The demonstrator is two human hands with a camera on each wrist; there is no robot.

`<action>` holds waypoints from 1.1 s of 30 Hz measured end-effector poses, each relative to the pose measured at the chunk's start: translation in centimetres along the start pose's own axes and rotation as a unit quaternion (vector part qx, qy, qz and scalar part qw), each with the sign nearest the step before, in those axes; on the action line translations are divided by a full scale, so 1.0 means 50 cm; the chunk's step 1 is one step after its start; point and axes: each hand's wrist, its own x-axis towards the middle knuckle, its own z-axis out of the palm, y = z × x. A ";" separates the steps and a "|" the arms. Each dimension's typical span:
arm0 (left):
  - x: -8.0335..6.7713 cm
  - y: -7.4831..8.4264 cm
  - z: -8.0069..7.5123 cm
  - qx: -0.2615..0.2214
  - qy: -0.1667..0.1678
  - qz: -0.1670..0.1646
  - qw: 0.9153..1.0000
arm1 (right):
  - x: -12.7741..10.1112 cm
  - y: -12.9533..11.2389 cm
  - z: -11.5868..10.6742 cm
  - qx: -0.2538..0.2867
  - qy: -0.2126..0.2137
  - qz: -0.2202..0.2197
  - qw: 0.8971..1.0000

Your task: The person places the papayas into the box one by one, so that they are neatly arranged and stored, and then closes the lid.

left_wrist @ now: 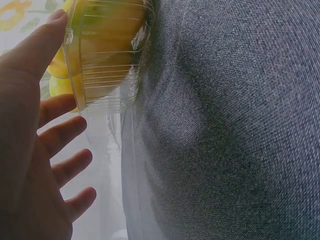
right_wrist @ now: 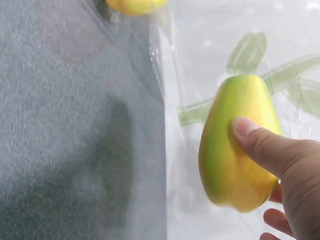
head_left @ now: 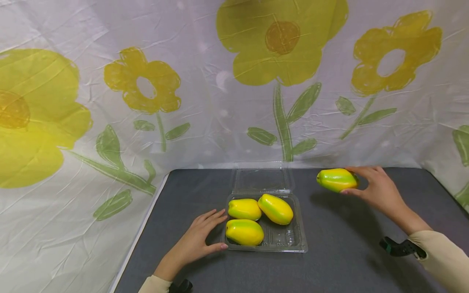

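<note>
Head view: grey worktop [head_left: 329, 260] w/ a clear plastic clamshell tray [head_left: 289, 240] near the middle, lid [head_left: 261, 179] folded open at the back. Three yellow-green papayas [head_left: 244, 232] lie inside the tray. Left hand [head_left: 199, 240] rests flat on the worktop, fingers straight, touching the tray's left edge, gripping nothing. Right hand [head_left: 377, 189] is raised to the right of the tray, well apart from it, fingers curled round a fourth papaya [head_left: 337, 180] held above the worktop. Flower-print sheet [head_left: 220, 101] hangs behind.

Left wrist view: left hand's fingers [left_wrist: 65, 135] spread & straight; thumb lies against the tray's ribbed wall [left_wrist: 105, 80], yellow fruit showing through it.

Right wrist view: right thumb [right_wrist: 260, 142] presses on the held papaya [right_wrist: 235, 150]; other fingers wrap behind, mostly hidden. Fruit hangs clear of the worktop [right_wrist: 75, 125].
</note>
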 end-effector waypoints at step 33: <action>0.000 0.001 0.000 -0.001 0.000 -0.001 1.000 | -0.023 -0.111 0.012 0.049 -0.003 -0.022 0.999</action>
